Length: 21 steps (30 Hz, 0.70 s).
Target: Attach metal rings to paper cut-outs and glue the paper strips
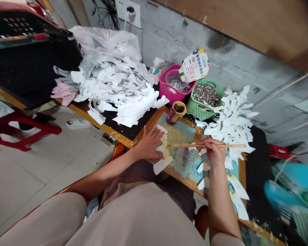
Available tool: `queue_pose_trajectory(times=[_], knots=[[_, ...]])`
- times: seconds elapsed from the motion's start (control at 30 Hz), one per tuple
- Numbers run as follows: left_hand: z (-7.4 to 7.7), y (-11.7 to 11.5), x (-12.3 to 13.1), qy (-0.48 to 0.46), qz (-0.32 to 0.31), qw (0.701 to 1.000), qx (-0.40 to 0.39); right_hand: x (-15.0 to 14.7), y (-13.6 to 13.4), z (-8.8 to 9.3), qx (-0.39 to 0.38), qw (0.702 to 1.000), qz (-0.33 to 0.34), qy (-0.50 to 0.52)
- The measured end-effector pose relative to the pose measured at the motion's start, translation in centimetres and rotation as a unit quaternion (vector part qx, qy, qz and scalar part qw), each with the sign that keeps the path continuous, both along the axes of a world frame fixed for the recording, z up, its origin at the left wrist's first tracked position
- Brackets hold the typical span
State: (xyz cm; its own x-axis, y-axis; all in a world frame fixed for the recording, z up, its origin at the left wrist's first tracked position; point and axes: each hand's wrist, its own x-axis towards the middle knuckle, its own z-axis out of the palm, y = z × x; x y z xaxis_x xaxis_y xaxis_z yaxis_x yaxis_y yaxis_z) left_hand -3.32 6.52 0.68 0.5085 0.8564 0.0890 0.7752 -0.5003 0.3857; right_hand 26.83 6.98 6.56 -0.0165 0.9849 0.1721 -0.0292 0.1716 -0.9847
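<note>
My left hand (150,145) lies with fingers spread on a white cut-out piece (163,140) at the board's near edge, steadying its left side. The piece has notched edges and yellowish smears. In my right hand (215,150) is a thin wooden stick (184,145), held nearly level, its left tip touching or just over the piece's right edge. Under both hands is a glue-stained board (181,135) with a bluish printed sheet. Beyond the stick stands an open can (176,112) with yellowish residue around its rim. Several more white pieces (237,191) lie beside my right forearm.
A large heap of white cut pieces (118,87) spills from a plastic bag at the left. Pink (168,94) and green baskets (201,109) hold small metal parts. Another white pile (233,119) sits right of them. A red stool (23,131) stands on the floor left.
</note>
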Motion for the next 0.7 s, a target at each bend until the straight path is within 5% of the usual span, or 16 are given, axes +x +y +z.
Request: queue_pose_trajectory(times=[0.3,0.53,0.7], knots=[[-0.2,0.1,-0.1,-0.007,-0.003,1.000,-0.001,-0.4,0.8,-1.1,-0.014,1.000,0.021,0.002],[-0.1,0.0,-0.1,-0.010,-0.002,1.000,-0.007,-2.2,1.0,-0.5,0.045,0.998,-0.039,0.018],[-0.2,-0.1,-0.1,-0.015,0.003,1.000,-0.010,-1.1,0.7,-0.4,0.079,0.996,0.000,0.044]])
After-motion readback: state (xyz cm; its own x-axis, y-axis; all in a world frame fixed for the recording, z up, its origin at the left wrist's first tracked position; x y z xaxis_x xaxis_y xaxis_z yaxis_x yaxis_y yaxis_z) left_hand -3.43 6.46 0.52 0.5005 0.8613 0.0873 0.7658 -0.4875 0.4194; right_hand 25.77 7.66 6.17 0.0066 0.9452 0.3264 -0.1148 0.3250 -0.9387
